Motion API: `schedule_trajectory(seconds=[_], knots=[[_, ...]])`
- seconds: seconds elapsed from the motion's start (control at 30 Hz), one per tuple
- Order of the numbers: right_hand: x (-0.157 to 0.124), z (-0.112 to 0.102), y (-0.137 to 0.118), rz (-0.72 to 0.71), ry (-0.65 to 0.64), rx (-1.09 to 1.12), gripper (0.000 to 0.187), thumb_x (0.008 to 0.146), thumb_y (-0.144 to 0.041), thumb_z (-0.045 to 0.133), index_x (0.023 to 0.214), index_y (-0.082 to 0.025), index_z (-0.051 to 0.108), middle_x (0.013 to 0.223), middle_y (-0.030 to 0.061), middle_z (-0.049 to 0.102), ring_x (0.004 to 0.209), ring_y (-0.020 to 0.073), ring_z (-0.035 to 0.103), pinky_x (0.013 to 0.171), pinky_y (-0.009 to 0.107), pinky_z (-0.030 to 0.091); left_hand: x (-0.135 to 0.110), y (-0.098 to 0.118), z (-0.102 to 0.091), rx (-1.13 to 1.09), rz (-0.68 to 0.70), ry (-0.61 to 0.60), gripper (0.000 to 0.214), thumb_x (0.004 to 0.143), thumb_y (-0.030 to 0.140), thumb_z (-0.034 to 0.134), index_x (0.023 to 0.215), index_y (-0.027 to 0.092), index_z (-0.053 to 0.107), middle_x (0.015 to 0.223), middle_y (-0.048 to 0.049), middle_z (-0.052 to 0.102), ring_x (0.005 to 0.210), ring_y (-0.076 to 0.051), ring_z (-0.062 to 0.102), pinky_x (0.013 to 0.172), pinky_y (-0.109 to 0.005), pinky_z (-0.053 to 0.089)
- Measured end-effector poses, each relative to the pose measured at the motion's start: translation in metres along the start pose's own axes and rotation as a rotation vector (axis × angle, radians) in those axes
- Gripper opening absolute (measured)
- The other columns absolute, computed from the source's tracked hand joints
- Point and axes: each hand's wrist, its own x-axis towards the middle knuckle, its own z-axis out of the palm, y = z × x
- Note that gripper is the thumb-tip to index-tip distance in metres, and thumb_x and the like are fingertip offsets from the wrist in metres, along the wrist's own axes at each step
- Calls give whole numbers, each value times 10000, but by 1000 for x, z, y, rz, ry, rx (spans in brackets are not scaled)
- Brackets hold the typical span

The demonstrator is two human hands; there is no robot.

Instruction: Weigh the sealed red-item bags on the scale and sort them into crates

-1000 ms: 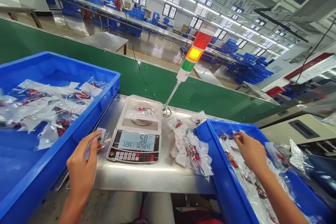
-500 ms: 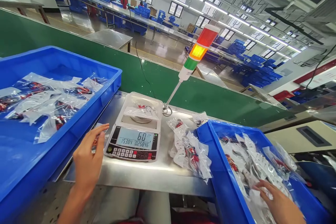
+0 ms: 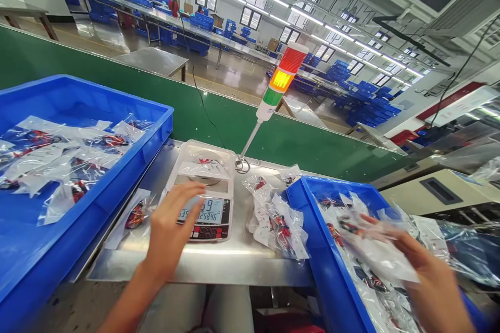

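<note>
My left hand (image 3: 172, 223) hovers in front of the digital scale (image 3: 229, 218), its fingers outstretched over part of the display, with nothing in it. On the scale's pan rests a clear plastic bag (image 3: 205, 166) with red parts and a white paper. Another bag of coloured wires (image 3: 136, 214) lies on the metal table left of the scale. My right hand (image 3: 433, 265) grips a plastic bag (image 3: 380, 252) with a white sheet, held above the right blue bin (image 3: 336, 265), which is filled with similar bags.
A pile of bagged parts (image 3: 275, 221) lies between scale and right bin. The left blue bin (image 3: 160, 138) holds more bags. Behind the scale stands a signal light (image 3: 281, 80), lit amber, before a green partition (image 3: 219, 114). People sit at far benches.
My left hand has moved right, away from the bag beside the scale to the display. My right hand has risen from the bin with a bag. The large readout no longer shows 60.
</note>
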Motion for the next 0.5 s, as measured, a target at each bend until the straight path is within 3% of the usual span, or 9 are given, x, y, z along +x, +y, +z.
schedule_trajectory(seconds=[0.03, 0.07, 0.13, 0.17, 0.23, 0.3, 0.43, 0.5], knots=[[-11, 19, -27, -45, -39, 179, 336, 709, -525, 677, 1027, -425, 718, 1323, 44, 719, 1231, 419, 646, 911, 539, 610, -13, 9, 8, -97, -75, -109, 208, 981, 426, 598, 1133, 315, 685, 1168, -11, 749, 1093, -210, 705, 1022, -384, 573], [-22, 39, -52, -94, -114, 316, 283, 730, -487, 695, 981, -356, 708, 1394, 64, 678, 1246, 411, 640, 905, 508, 615, -28, 18, 18, -237, -171, -250, 388, 921, 497, 675, 1262, 314, 639, 1258, -31, 722, 1125, -228, 701, 1017, -377, 580], [-40, 77, -96, -172, -223, 420, 186, 827, -451, 642, 911, -290, 683, 1373, 89, 689, 1131, 358, 705, 846, 455, 626, -59, 32, 39, -509, -327, -531, 939, 706, 599, 852, 1495, 283, 454, 1466, -100, 592, 1259, -298, 637, 1053, -398, 563], [-47, 92, -111, -264, -274, 416, 179, 853, -421, 623, 934, -275, 687, 1324, 99, 712, 1124, 333, 702, 898, 445, 606, -72, 36, 48, -599, -399, -564, 980, 714, 602, 842, 1525, 262, 410, 1526, -124, 529, 1331, -313, 581, 1081, -404, 540], [-55, 111, -130, -384, -368, 387, 191, 905, -385, 589, 1011, -264, 692, 1234, 95, 741, 1138, 291, 682, 975, 428, 563, -90, 36, 61, -674, -562, -528, 772, 858, 565, 712, 1496, 232, 433, 1540, -146, 505, 1372, -305, 540, 1085, -406, 526], [-54, 114, -133, -392, -452, 374, 254, 925, -394, 588, 1121, -263, 683, 1236, 90, 727, 1160, 272, 658, 993, 416, 540, -96, 30, 65, -679, -675, -456, 518, 964, 481, 563, 1405, 215, 513, 1475, -145, 570, 1347, -282, 562, 1089, -400, 511], [-42, 104, -115, -156, -601, 498, 634, 817, -502, 732, 1388, -285, 564, 1400, 110, 637, 1251, 302, 613, 948, 416, 556, -89, 18, 54, -707, -718, -453, 424, 970, 440, 531, 1334, 226, 580, 1354, -96, 675, 1317, -261, 591, 1136, -380, 455], [-39, 102, -105, -54, -747, 622, 653, 766, -546, 778, 1331, -263, 615, 1307, 120, 695, 1214, 318, 645, 939, 418, 557, -86, 18, 51, -685, -703, -477, 407, 978, 471, 507, 1285, 233, 627, 1319, -81, 698, 1286, -261, 614, 1109, -367, 474]])
